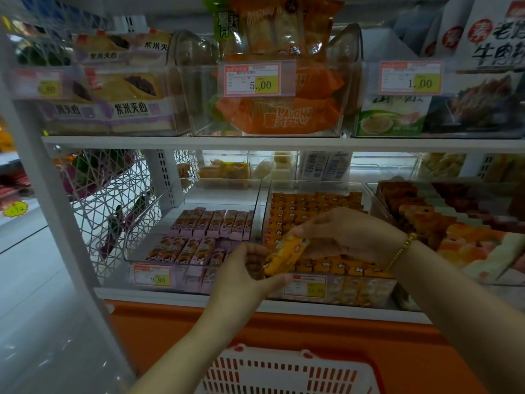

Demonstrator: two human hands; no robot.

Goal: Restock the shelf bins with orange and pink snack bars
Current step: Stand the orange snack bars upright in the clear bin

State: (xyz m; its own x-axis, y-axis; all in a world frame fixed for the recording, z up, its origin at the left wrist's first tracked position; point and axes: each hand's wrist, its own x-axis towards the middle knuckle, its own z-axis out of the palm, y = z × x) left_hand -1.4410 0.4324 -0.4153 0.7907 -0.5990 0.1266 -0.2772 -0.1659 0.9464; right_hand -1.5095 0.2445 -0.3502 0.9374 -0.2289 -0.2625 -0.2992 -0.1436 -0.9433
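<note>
Left hand (250, 270) and right hand (341, 234) both pinch the orange bar (287, 253); slip it neatly beside the others in the bin (369, 290).

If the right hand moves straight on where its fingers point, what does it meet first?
Its fingers point left, so the right hand, pinching the orange bar, would likely meet the clear bin wall first, then the pink bars; height is unclear.

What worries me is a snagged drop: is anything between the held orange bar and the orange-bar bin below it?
Nothing visible does. The left hand and right hand hold the orange bar over the front of the open-topped orange bin, whose rows already look nearly full.
</note>
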